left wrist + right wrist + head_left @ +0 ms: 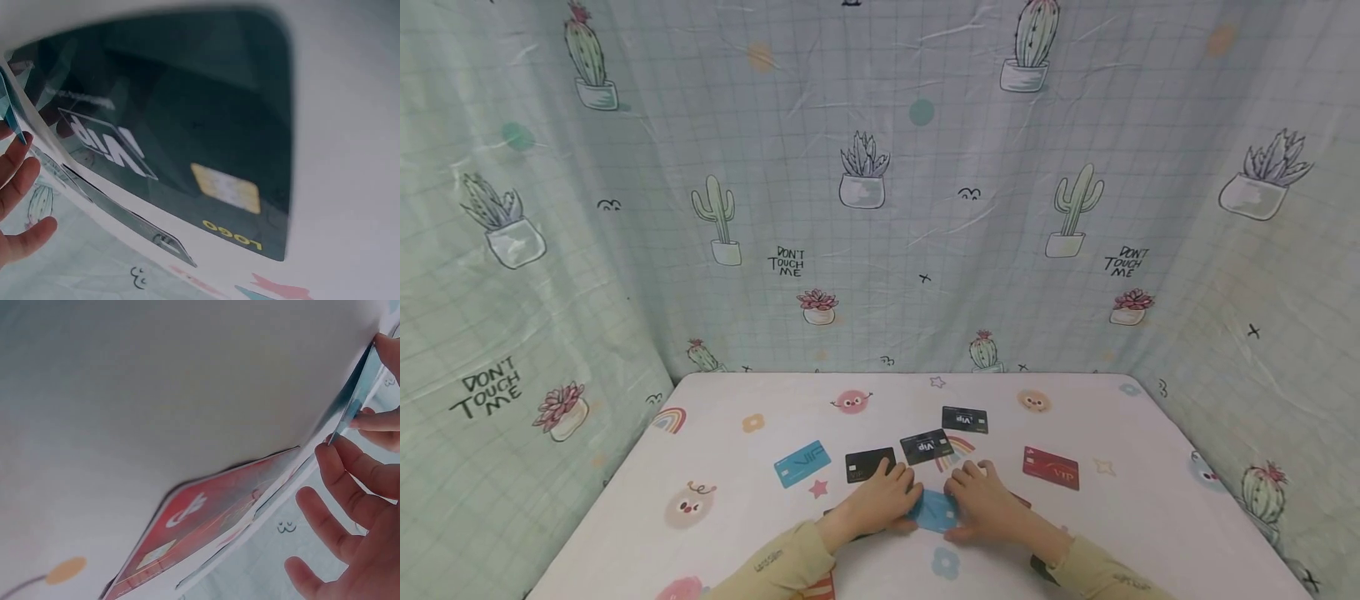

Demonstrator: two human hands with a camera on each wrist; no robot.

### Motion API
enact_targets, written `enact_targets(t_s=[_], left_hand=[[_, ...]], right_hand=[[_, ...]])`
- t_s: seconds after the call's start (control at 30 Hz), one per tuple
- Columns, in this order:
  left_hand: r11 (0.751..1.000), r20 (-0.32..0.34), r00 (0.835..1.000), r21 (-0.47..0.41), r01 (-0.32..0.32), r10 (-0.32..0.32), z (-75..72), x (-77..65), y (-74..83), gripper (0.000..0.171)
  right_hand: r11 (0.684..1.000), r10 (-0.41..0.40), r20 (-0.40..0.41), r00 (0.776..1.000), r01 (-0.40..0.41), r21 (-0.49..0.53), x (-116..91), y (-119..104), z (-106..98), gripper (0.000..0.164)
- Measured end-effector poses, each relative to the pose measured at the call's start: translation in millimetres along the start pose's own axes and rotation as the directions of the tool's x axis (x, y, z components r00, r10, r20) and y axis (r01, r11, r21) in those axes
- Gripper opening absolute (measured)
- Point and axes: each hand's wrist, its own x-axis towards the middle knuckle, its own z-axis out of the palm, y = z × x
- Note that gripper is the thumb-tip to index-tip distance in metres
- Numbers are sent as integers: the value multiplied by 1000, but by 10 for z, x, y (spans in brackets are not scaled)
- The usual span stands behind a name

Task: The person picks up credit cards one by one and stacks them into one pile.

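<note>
A blue card (936, 511) is held between both hands, close over the table near the front. My left hand (880, 500) pinches its left end, while my right hand (988, 507) grips the right end between thumb and index finger. In the right wrist view, the blue card (356, 394) stands tilted on edge, its opposite edges at the thumb and index finger. A black Vip card (187, 125) with a gold chip lies beneath the left wrist. Under the right wrist is a red card (206, 519). Just beyond the left fingertips lies another black card (861, 463).
Two black Vip cards (927, 447) (965, 419) lie farther back. A light blue card (802, 463) is at left and a red VIP card (1051, 467) at right. Sleeves partly cover a dark card (1041, 568) and a red-striped item (822, 588). A patterned curtain (880, 233) surrounds the table.
</note>
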Motion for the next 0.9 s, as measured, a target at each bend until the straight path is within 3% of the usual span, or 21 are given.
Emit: enact_targets(t_s=[0.47,0.9], left_hand=[[999,-36,999,48,23,-22,8,-13,11,50],[998,24,999,-52,45,-44,-33,-42,-38,57]], right_hand=[[1000,-4,-28,1000,3,-21,23,18,28,55],[1000,24,-9,1000,-24,19,66,79,3,53]])
